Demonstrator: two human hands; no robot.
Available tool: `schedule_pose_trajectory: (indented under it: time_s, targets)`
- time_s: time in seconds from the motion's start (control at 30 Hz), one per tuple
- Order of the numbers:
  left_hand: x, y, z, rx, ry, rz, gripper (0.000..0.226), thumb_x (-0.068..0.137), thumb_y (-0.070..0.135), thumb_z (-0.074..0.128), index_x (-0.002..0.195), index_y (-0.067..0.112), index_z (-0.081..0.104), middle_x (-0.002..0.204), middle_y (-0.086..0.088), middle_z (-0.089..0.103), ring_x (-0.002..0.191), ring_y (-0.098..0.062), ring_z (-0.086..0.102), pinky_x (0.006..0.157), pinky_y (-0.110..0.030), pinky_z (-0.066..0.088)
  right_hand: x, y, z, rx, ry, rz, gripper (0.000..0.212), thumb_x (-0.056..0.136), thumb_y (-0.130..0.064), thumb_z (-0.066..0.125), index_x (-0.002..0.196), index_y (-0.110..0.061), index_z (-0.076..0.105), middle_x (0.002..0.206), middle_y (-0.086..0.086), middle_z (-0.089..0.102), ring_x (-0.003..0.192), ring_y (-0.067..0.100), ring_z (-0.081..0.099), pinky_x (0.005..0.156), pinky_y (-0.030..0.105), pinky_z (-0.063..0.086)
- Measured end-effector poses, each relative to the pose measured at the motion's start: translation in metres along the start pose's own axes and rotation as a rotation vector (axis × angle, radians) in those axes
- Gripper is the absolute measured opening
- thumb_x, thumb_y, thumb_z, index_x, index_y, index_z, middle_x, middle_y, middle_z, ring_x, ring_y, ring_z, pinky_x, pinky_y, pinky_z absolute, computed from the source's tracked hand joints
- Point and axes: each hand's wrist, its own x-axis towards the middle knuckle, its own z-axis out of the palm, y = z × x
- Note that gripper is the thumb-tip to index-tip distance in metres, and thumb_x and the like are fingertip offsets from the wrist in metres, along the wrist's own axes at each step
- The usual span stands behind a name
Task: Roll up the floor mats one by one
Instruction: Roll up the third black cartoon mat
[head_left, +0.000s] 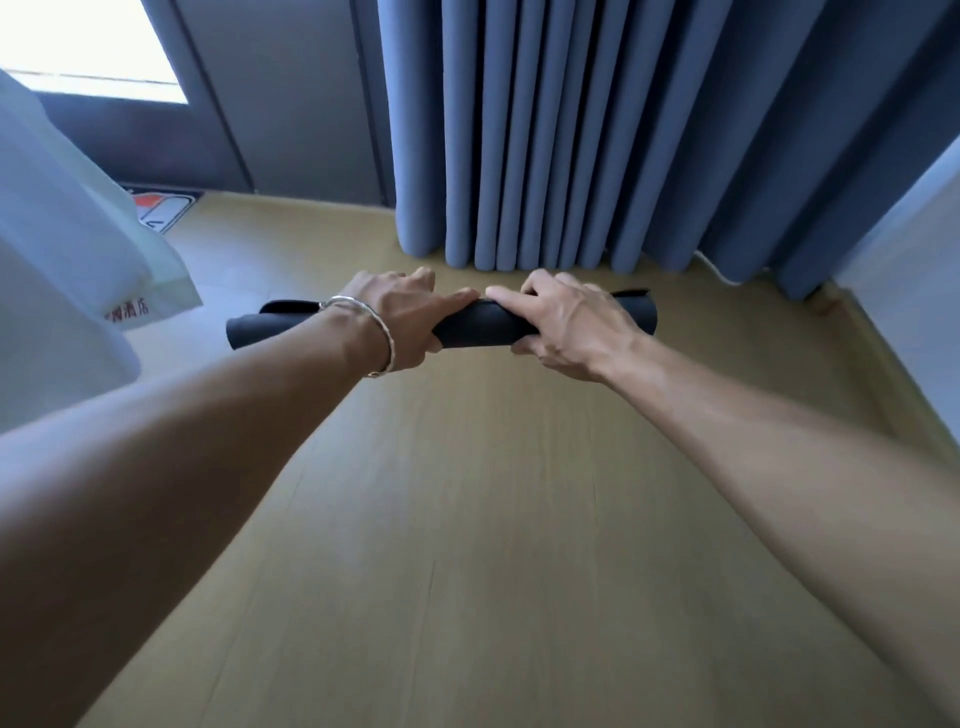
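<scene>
Both arms reach far forward from the near edge, almost straight, and meet on a rolled black mat (475, 325). The roll lies crosswise, left to right, low over the wooden floor (467, 519), just short of the hem of the blue curtain (545, 130). Whether it rests on the boards or is lifted a little cannot be told.

The left hand (410, 317) grasps the roll left of its middle, palm down. Its fingers are curled over the far side, the thumb is tucked under the near side, and the forefinger lies along the top. A silver bracelet (387, 340) circles that wrist.

The right hand (566, 327) clasps the roll right of the middle in the same way, with the forefinger laid flat along the top pointing left and the thumb beneath. The two forefinger tips nearly meet.

Loose corners of the mat stick up at both ends of the roll.

At far left a white cloth (78, 234) with red print hangs down. Behind it a patterned mat (161, 208) lies flat by the grey door (291, 104).
</scene>
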Motion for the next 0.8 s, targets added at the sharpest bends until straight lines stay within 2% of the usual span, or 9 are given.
schedule_pose_trajectory:
  time_s: [0.13,0.2,0.27,0.37,0.47,0.63,0.7,0.8]
  targets:
    - [0.006,-0.030,-0.013,-0.095,0.072,-0.053,0.056,0.093,0.041,0.048,0.141,0.046,0.019,0.103,0.001,0.046,0.078,-0.022,0.048,0.060,-0.031,0.037,0.029,-0.010,-0.021,-0.118,0.115,-0.001,0.055,0.094,-0.030,0.054,0.144,-0.033,0.031,0.129,0.004,0.048,0.121,0.025,0.044,0.106,0.044,0.027]
    - [0.002,-0.046,-0.006,-0.198,0.079,-0.096,0.057,0.091,0.043,0.049,0.141,0.048,0.021,0.099,0.004,0.045,0.081,-0.022,0.049,0.063,-0.032,0.041,0.042,-0.021,-0.026,-0.151,0.140,-0.013,0.053,0.094,-0.027,0.052,0.144,-0.029,0.033,0.138,0.003,0.045,0.131,0.025,0.035,0.112,0.046,0.016]
    - [-0.003,-0.063,0.005,-0.297,0.069,-0.139,0.060,0.088,0.044,0.052,0.141,0.047,0.024,0.101,0.003,0.049,0.090,-0.026,0.054,0.073,-0.036,0.048,0.057,-0.037,-0.031,-0.150,0.132,-0.034,0.053,0.094,-0.023,0.050,0.144,-0.027,0.034,0.147,0.003,0.038,0.140,0.024,0.023,0.115,0.046,0.010]
    - [-0.010,-0.089,0.018,-0.407,0.039,-0.223,0.059,0.085,0.044,0.055,0.138,0.046,0.030,0.102,-0.002,0.054,0.097,-0.031,0.056,0.080,-0.040,0.050,0.086,-0.065,-0.046,-0.127,0.063,-0.061,0.055,0.090,-0.017,0.050,0.143,-0.027,0.038,0.150,0.007,0.033,0.144,0.026,0.015,0.116,0.044,0.011]
    - [-0.016,-0.118,0.008,-0.475,0.070,-0.299,0.054,0.081,0.043,0.058,0.132,0.043,0.040,0.110,-0.003,0.062,0.100,-0.031,0.057,0.082,-0.041,0.050,0.113,-0.098,-0.076,-0.034,0.055,-0.011,0.052,0.086,-0.014,0.050,0.137,-0.023,0.047,0.146,0.013,0.035,0.142,0.028,0.017,0.114,0.042,0.020]
    - [-0.023,-0.157,-0.037,-0.537,0.155,-0.376,0.047,0.077,0.046,0.060,0.122,0.040,0.048,0.107,0.001,0.064,0.096,-0.029,0.059,0.075,-0.036,0.050,0.136,-0.134,-0.123,0.143,0.304,0.142,0.032,0.086,-0.020,0.050,0.117,-0.013,0.051,0.132,0.008,0.039,0.116,0.028,0.042,0.091,0.037,0.041]
    - [-0.021,-0.161,-0.050,-0.534,0.177,-0.402,0.048,0.078,0.046,0.060,0.123,0.041,0.048,0.107,0.001,0.064,0.097,-0.028,0.059,0.070,-0.032,0.047,0.145,-0.136,-0.136,0.344,0.270,0.262,0.025,0.088,-0.029,0.051,0.108,-0.014,0.049,0.125,0.004,0.040,0.101,0.023,0.049,0.077,0.032,0.041]
    - [-0.005,-0.142,-0.058,-0.525,0.197,-0.422,0.048,0.081,0.044,0.058,0.127,0.042,0.045,0.110,0.001,0.063,0.100,-0.027,0.059,0.067,-0.030,0.040,0.146,-0.124,-0.140,0.592,0.206,0.474,0.040,0.088,-0.044,0.054,0.115,-0.014,0.048,0.122,0.003,0.041,0.075,0.018,0.053,0.060,0.024,0.040]
